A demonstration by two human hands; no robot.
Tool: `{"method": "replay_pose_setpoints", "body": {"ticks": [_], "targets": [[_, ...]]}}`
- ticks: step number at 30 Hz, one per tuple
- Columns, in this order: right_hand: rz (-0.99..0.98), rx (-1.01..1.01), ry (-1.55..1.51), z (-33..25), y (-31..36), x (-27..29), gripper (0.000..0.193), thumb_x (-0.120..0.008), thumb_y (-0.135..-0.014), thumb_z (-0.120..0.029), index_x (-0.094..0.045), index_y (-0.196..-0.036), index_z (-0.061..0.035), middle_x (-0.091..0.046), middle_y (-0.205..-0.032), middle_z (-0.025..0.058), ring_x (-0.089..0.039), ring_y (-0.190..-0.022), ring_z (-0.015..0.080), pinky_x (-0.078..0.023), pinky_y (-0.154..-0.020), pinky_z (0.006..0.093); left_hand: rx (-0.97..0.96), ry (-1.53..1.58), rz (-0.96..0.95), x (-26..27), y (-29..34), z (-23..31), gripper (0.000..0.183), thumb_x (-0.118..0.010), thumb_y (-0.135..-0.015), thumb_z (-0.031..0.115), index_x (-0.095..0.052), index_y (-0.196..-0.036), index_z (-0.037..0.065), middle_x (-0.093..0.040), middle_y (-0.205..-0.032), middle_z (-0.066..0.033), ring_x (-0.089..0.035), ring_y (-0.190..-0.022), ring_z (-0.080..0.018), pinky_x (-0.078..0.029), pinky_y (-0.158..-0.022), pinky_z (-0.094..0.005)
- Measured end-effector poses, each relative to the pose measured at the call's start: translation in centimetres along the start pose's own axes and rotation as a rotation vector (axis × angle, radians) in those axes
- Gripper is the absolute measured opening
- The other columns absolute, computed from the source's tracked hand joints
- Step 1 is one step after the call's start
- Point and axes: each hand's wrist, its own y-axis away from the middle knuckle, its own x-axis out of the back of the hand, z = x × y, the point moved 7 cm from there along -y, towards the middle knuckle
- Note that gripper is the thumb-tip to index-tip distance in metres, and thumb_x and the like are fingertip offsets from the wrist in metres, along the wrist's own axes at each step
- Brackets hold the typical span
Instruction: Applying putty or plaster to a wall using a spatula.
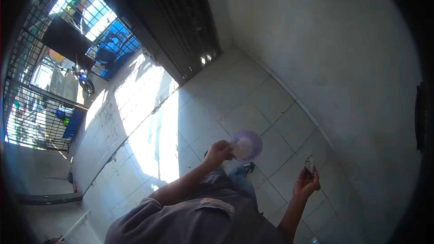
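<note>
Holding purple bowl (246,146) by near rim, left hand (219,152) grip clenched; right hand (307,181) grasping small dark object (310,164).

Small dark object (310,164) in right hand (306,183): too small and blurred to tell its kind. Left hand (218,152) fingers cover the near-left rim of the purple bowl (246,146); contents washed out. Shoe (248,167) mostly hidden behind knee. Lower body cut off at near edge. Far-left items beyond the gate (40,104) unreadable.

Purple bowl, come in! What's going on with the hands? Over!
Left hand grips purple bowl by its rim. Right hand holds small dark object. Tiled floor below, nothing blocking.
</note>
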Motion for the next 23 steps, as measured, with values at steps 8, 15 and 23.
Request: {"method": "replay_pose_setpoints", "body": {"ticks": [8,15,23], "targets": [[-0.211,-0.069,0.102,7.8,3.0,-9.6,0.03,-0.052,-0.09,-0.018,-0.054,-0.11,0.0041,-0.058,-0.106,0.0149,-0.061,-0.095,0.0212,-0.054,-0.087,0.032,-0.038,0.217,0.217,11.6,6.9,-1.6,0.022,-0.058,-0.088,0.016,-0.054,-0.096,-0.005,-0.061,-0.084,-0.0129,-0.066,-0.074,-0.0196,-0.055,-0.064,-0.029],[-0.295,-0.164,0.12,21.9,10.3,-18.7,0.028,-0.053,-0.089,-0.019,-0.056,-0.107,0.0027,-0.061,-0.103,0.0133,-0.062,-0.093,0.0219,-0.054,-0.087,0.033,-0.069,0.175,0.391,28.1,12.5,-3.8,0.021,-0.055,-0.089,0.018,-0.054,-0.092,-0.004,-0.062,-0.075,-0.0115,-0.064,-0.068,-0.0167,-0.052,-0.056,-0.0272],[-0.482,-0.341,0.16,36.6,18.4,-28.6,0.029,-0.056,-0.086,-0.018,-0.056,-0.109,0.0005,-0.062,-0.105,0.0126,-0.062,-0.097,0.0228,-0.053,-0.089,0.0354,-0.1,0.335,0.658,45.9,15.4,-4.9,0.022,-0.062,-0.087,0.022,-0.054,-0.093,0.002,-0.06,-0.077,-0.0083,-0.065,-0.069,-0.0186,-0.056,-0.067,-0.0322]]}}
